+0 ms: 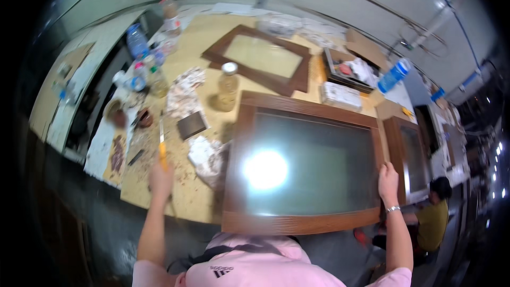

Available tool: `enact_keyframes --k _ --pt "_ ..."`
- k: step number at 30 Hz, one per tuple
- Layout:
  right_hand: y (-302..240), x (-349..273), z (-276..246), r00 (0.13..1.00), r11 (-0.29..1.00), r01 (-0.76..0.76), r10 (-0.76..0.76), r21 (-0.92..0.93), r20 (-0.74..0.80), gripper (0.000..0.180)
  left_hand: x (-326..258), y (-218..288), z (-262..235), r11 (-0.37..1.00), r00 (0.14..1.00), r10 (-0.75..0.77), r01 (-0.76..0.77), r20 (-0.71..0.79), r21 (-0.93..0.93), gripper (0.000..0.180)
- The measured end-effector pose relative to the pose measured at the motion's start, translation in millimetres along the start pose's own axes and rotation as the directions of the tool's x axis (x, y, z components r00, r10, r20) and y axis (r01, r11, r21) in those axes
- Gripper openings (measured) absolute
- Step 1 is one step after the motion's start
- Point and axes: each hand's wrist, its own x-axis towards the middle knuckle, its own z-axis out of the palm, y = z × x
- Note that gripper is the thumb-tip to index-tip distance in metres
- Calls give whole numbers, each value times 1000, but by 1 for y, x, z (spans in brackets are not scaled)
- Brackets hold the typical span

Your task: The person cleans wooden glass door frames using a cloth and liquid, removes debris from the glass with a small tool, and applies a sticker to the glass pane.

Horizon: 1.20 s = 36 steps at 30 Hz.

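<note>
My left hand (161, 179), somewhat blurred, is closed at the end of a thin-bladed tool with a yellow handle (162, 151), over the left part of the worktable. The blade points away from me; its exact kind cannot be made out. With my right hand (389, 182) I grip the right edge of a brown-framed glass panel (305, 224), which lies in front of me, its near edge close to my body. A bright lamp reflects in the glass. Between the left hand and the panel are a crumpled white rag (204, 160) and a dark square block (192, 125).
Past the panel stands a jar of yellowish liquid (228, 87). More brown frames (220, 48) lie farther back. A box of odds and ends (348, 69) and a blue bottle (393, 76) are at right. Several bottles (137, 42) crowd the left. A person (431, 223) sits low at right.
</note>
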Motion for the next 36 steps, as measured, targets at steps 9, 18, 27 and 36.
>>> enact_keyframes --k 9,18,27,36 --pt "-4 8 -1 998 992 28 -20 -126 60 30 -55 78 -84 665 896 383 -437 -226 -605 39" --pt "-22 63 20 977 987 159 -161 24 137 58 -171 187 -135 792 714 471 -601 518 108 44" --pt "-35 127 47 912 920 389 -391 42 127 53 -203 207 -130 867 917 264 -362 299 342 38" --pt "-31 129 65 905 909 414 -416 41 89 51 -253 208 -130 925 969 135 -199 209 323 44"
